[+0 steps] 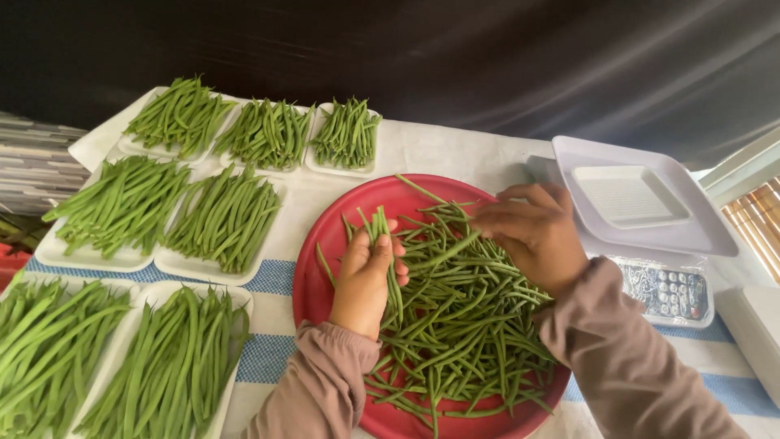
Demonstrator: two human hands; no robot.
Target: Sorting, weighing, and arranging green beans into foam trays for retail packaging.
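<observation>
Sleeves: 2 mauve sleeves at the bottom edge, nearest the camera.
Left hand [363, 276]: fingers curled closed around a small bunch of green beans [380, 236]; bunch long axis near vertical, tips pointing away from the person, stems hanging past the palm.
Right hand [532, 232]: palm down, fingers part-curled, fingertips [487, 218] touching beans at the far side of the loose pile [463, 325]; cannot tell whether a bean is pinched.
Pile: on red round tray [325, 244], beans lying crosswise, mostly diagonal.
Filled trays: 7 white foam trays [175, 264] on the left, beans aligned lengthwise, pointing away.
Scale [642, 199]: white, empty tray on the pan, right of the red tray, keypad under plastic.
</observation>
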